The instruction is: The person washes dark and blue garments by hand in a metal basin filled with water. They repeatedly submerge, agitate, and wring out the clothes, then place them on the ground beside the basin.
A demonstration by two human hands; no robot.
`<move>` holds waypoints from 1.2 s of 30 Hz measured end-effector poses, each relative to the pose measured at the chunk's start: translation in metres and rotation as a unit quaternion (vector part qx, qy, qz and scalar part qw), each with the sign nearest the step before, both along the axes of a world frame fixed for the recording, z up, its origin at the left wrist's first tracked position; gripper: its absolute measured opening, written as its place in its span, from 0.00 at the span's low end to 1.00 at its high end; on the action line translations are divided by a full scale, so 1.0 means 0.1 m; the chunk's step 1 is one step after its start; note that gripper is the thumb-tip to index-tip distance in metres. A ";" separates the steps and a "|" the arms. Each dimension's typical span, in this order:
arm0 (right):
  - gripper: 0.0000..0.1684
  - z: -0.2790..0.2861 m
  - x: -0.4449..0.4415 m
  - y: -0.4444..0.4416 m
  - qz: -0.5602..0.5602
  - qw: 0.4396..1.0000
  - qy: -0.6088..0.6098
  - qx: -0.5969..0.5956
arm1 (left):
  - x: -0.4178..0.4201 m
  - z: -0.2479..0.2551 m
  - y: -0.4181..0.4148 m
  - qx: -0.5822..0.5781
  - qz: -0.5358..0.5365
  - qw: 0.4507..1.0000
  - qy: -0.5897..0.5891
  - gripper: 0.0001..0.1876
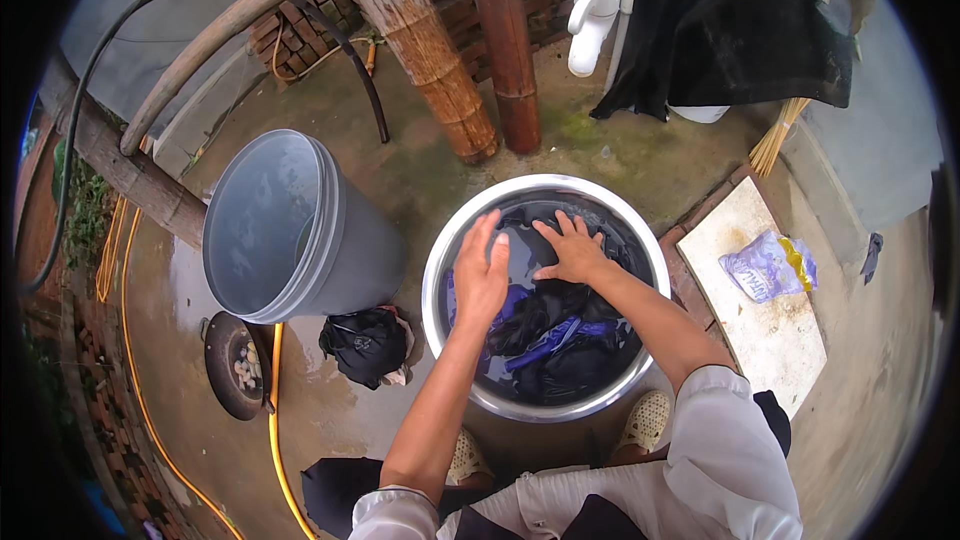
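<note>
A wide metal basin point(546, 414) stands on the wet floor before me, with dark water in it. Black clothes point(559, 375) and a blue-purple garment point(544, 343) lie soaking there. My left hand point(481, 274) is raised over the basin's left half, thumb apart from the fingers, holding nothing. Over the upper right part, my right hand point(574, 249) is spread with its palm down. It too is bare, and whether its fingertips touch the water I cannot tell.
Left of the basin stands a big grey bucket point(367, 240), with a bundle of black cloth point(367, 345) and a pan point(225, 367) below. Yellow hoses point(277, 420) cross the floor. A white tap point(596, 11) hangs above; right, a purple packet point(765, 266) lies on a pale board point(780, 345).
</note>
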State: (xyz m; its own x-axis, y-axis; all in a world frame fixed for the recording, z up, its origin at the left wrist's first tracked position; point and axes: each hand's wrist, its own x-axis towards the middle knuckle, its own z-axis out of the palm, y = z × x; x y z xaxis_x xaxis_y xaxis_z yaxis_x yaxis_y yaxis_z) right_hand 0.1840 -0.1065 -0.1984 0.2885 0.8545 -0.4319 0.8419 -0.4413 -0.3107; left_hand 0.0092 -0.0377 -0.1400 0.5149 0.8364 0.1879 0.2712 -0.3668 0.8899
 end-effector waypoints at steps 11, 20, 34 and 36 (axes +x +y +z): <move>0.53 -0.64 -0.32 -0.51 -0.015 0.996 -0.083 0.001 | -0.47 -1.70 -0.63 0.056 -0.142 0.904 0.399 0.31; 0.44 -0.38 0.02 -0.80 0.075 0.994 0.029 -0.077 | -0.42 -1.03 -0.50 -0.097 -0.154 0.887 0.425 0.28; 0.38 -0.62 -0.87 -0.12 0.088 0.995 -0.042 0.037 | -0.60 -1.08 -0.61 -0.071 -0.307 0.865 0.391 0.26; 0.34 -0.98 -1.01 -0.23 0.078 0.986 -0.123 0.080 | -0.64 -1.10 -0.56 -0.117 -0.308 0.879 0.345 0.25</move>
State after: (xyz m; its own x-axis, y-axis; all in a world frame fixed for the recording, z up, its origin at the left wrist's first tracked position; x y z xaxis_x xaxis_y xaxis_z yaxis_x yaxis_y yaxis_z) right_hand 0.0830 -0.1297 -0.2964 0.2272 0.9483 -0.2216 0.9542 -0.2622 -0.1441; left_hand -0.0550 -0.0934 -0.2503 0.8070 0.3342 -0.4868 0.5905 -0.4617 0.6620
